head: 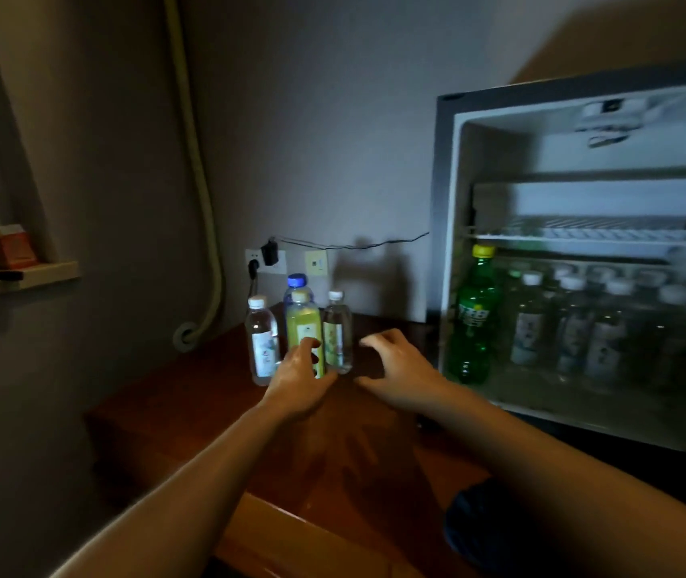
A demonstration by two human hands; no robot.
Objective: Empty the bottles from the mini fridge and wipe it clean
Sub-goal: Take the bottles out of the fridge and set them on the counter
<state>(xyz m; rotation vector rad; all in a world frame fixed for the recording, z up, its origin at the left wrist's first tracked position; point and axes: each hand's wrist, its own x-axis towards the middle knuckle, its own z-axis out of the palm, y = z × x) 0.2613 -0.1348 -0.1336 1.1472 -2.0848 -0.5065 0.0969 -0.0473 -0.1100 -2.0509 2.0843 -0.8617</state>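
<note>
Four bottles [297, 323] stand grouped on the tabletop [333, 452] — the left hand [299, 373] grasps the yellow-green bottle [303, 327], the right hand [399, 365] hovers released; more bottles crowd the mini fridge [583, 264].

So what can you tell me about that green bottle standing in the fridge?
The green bottle is translucent green plastic with a yellow screw cap and a label with white lettering round its middle; the image is too blurred to read it. It stands upright at the front left corner of the open mini fridge, under the wire shelf, taller than the white-capped clear bottles to its right. Neither hand touches it.
</note>
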